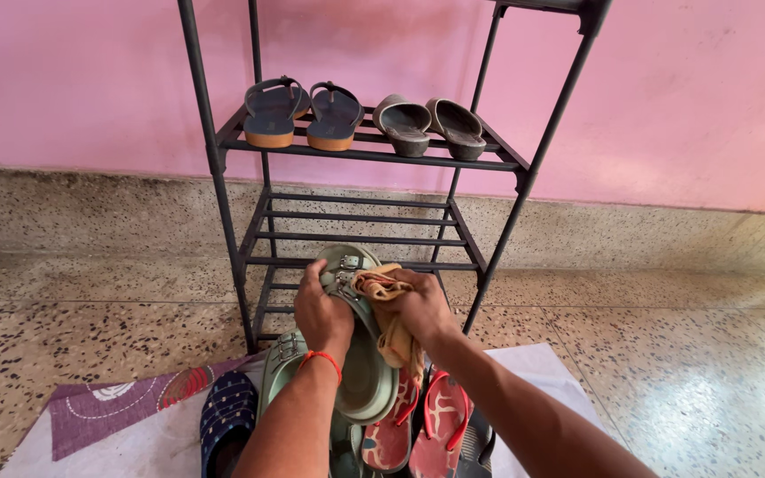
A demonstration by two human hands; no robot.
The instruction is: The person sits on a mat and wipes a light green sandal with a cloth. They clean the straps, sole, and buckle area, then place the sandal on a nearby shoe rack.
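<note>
Head view: left hand (322, 312) fingers grip pale green buckled sandal (360, 354); right hand (420, 308) fingers pinch tan cloth (389, 305) vs. its strap.

Pink wall (90, 80), speckled terrazzo floor (683, 354), blk metal rack (524, 177).

A home, most likely an entry or hallway corner kept for footwear. Shown by a black metal shoe rack (374, 159) set against a pink painted wall (683, 88), with blue wedge sandals (303, 111) and grey slip-ons (431, 126) lined up on its upper shelf. Speckled terrazzo floor (666, 354) and matching skirting, typical of a dwelling. More worn household footwear heaped on a cloth mat (126, 416) spread below: red flip-flops (427, 420), a dark blue slipper (226, 416).
</note>
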